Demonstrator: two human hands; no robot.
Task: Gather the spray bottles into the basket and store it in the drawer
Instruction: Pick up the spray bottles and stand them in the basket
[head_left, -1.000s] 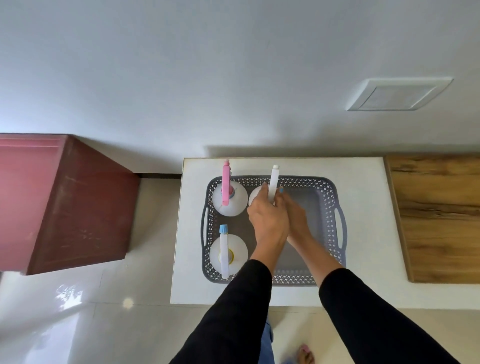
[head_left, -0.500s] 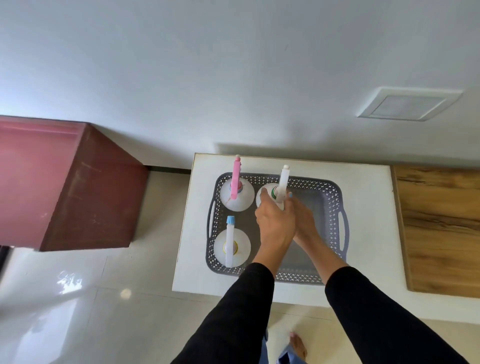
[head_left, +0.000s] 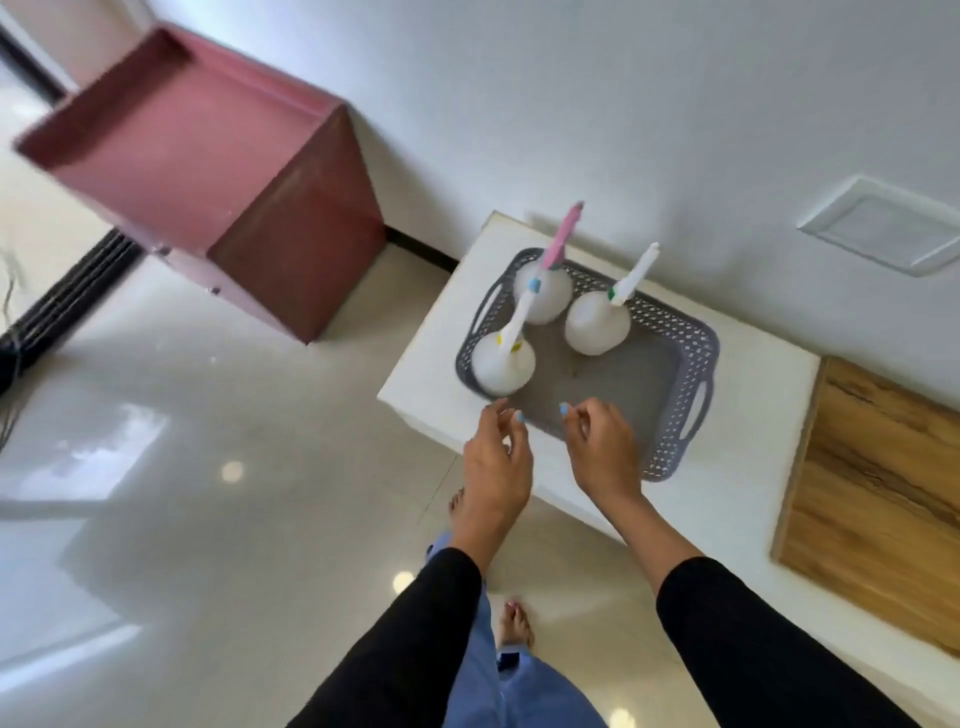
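A grey perforated basket (head_left: 680, 364) sits on a small white table (head_left: 748, 364). Three white spray bottles stand upright in its left half: one with a pink head (head_left: 543, 291), one with a white head and green collar (head_left: 597, 322), one with a blue-tipped white head (head_left: 503, 361). My left hand (head_left: 496, 467) hovers at the basket's near edge, fingers loosely apart, holding nothing. My right hand (head_left: 602, 449) is beside it over the near rim, fingers curled and empty.
A dark red cabinet (head_left: 208, 182) stands to the left on the glossy tiled floor (head_left: 208, 493). A wooden top (head_left: 878, 504) adjoins the table on the right. A white wall plate (head_left: 883, 223) is on the wall. My bare feet (head_left: 514, 621) are below.
Both hands let go of the green-collared bottle and drew back to the basket's near edge. The view swung left and tilted, showing more floor and cabinet.
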